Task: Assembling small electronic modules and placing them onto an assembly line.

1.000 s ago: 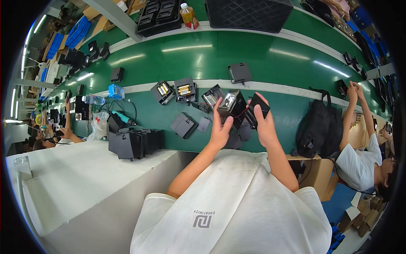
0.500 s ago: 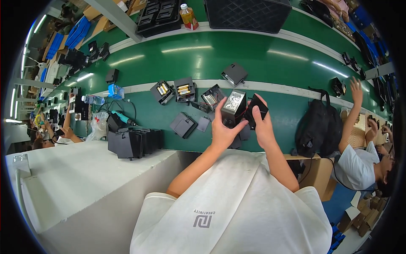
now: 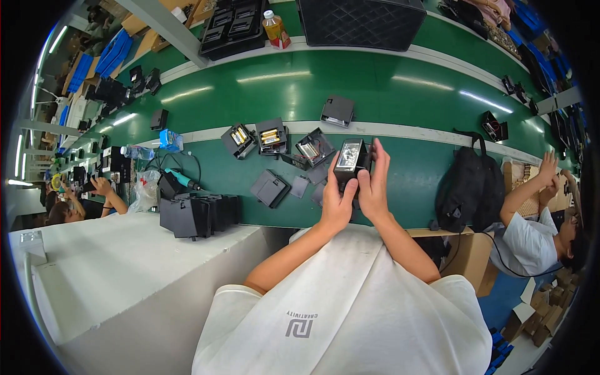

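Note:
Above the near edge of the green bench, both my hands are closed around a black box-shaped lamp housing (image 3: 350, 157) with a shiny silver reflector face. My left hand (image 3: 335, 209) grips its left side and lower end, thumb along the front. My right hand (image 3: 375, 190) presses the right side, where a dark casing part is mostly hidden behind the fingers. Just beyond lie two open black casings with batteries, a left one (image 3: 239, 139) and a right one (image 3: 272, 135). Beside them sits another open casing (image 3: 314, 147). A closed black casing (image 3: 270, 188) and a small flat plate (image 3: 299, 186) lie nearer.
Stacked black casings (image 3: 200, 215) stand left, by a teal electric screwdriver (image 3: 181, 179) and a plastic bag (image 3: 145, 187). Another casing (image 3: 337, 110) is farther off. A black backpack (image 3: 464, 190) lies right, with a co-worker (image 3: 531, 237) beyond. A white surface (image 3: 125, 269) fills the lower left.
My hands have come closer together, and the dark part in my right hand now meets the housing's side. The far casing appears shifted slightly left. The co-worker's raised arm has come down.

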A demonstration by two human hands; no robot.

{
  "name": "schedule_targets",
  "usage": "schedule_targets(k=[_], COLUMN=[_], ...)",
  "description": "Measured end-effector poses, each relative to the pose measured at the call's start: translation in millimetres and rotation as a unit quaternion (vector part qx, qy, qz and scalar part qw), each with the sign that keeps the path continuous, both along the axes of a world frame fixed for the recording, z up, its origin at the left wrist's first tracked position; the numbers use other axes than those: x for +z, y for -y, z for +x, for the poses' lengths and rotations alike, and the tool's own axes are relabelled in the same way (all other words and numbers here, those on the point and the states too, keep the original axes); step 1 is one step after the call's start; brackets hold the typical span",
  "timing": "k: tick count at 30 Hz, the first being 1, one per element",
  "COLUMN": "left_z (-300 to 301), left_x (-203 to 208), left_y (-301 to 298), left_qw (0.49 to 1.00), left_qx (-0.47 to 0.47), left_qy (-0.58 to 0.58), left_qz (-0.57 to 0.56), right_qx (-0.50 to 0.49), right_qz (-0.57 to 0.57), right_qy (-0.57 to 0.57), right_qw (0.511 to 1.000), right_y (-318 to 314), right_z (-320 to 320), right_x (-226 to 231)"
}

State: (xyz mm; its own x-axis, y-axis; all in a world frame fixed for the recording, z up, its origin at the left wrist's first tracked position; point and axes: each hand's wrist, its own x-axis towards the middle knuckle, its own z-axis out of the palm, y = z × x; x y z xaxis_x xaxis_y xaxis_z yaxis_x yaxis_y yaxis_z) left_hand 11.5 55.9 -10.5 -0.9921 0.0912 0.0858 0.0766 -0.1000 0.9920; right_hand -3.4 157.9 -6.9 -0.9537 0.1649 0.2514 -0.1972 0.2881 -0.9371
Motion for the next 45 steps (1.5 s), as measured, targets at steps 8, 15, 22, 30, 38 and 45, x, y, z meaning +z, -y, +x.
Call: schedule_targets(k=[8,15,22,30,38,45], left_z=[-1.0,0.8,3.9,41.3,42.4,30.4], left_x=[3.3,-4.3,-15.2,-39.2,-43.7,-33.0], left_y=[0.2,5.7,34.0,74.9,94.1,82.1], left_qw=[0.999,0.994,0.978,0.947,0.927,0.918], left_qx=[-0.007,0.04,0.074,0.032,0.1,0.022], left_qy=[0.021,0.068,0.183,0.302,0.342,0.325], left_qz=[-0.031,0.081,0.068,0.108,0.118,0.227], right_qx=[-0.001,0.141,0.132,0.164,0.028,0.18], right_qz=[-0.022,0.119,-0.132,-0.026,0.372,0.423], right_qy=[-0.031,0.007,0.156,0.352,0.034,0.11], right_qw=[0.999,0.983,0.97,0.921,0.927,0.881], right_y=[-6.5,-12.3,-11.8,-21.5,-52.6,-56.8], right_z=[4.6,9.1,6.6,31.0,9.9,-33.8], right_x=[2.3,6.2,-17.5,-44.0,-99.0,-108.0])
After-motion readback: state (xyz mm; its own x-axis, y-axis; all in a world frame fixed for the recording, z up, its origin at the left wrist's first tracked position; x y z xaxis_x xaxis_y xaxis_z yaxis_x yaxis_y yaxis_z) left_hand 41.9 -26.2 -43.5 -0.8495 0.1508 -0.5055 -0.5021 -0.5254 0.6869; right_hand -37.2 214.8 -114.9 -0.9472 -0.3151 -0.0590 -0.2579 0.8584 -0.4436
